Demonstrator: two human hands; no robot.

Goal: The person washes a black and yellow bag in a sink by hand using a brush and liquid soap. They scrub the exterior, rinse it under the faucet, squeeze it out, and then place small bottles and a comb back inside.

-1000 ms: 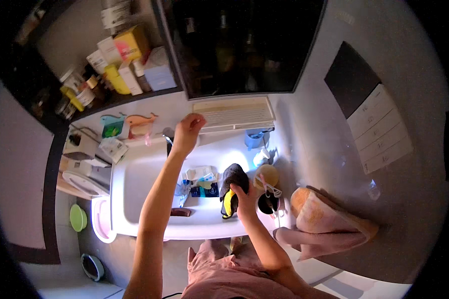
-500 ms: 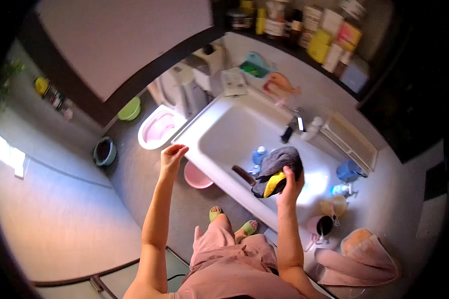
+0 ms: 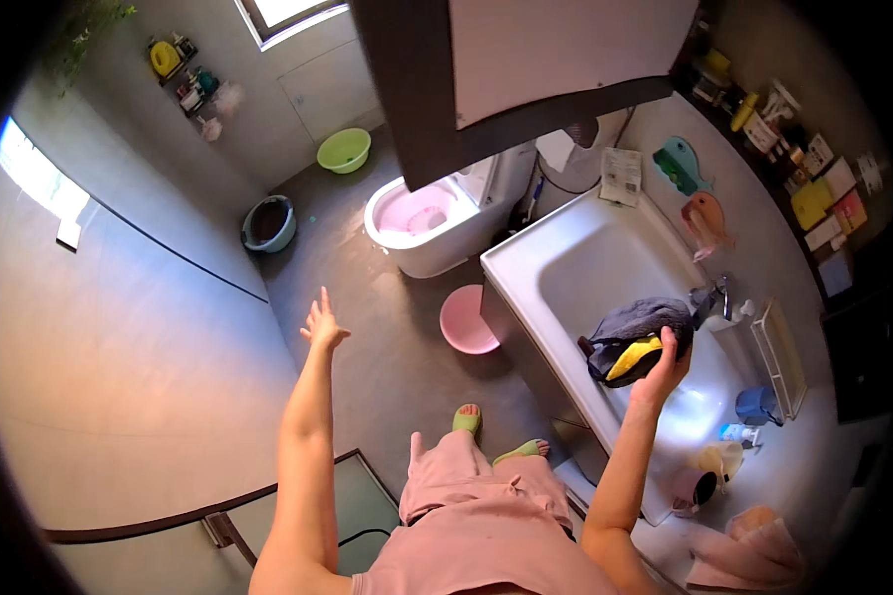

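Over the white washbasin [image 3: 575, 260], my right hand [image 3: 669, 371] grips a dark grey, soft fabric item [image 3: 633, 319] with a bright yellow patch. My thumb presses on its near side, and the other fingers are mostly hidden behind it. The item's exact kind is unclear. It covers part of the basin's bowl and hangs in front of the tap [image 3: 724, 294]. Stretched out to the left above the grey floor, my left hand [image 3: 322, 325] has its fingers spread and holds nothing.
A pink basin [image 3: 468, 319] stands on the floor beside the sink cabinet. Beyond it are a toilet [image 3: 437, 260], a green basin [image 3: 344, 151] and a blue-grey tub [image 3: 269, 224]. Cups and a blue pitcher [image 3: 757, 406] line the counter's right side. A dark-framed panel [image 3: 566, 50] juts overhead.
The view has swung left, bringing more floor and the window into sight. My left hand's fingers have gone from pinched together to spread. The grey item stays in my right hand.
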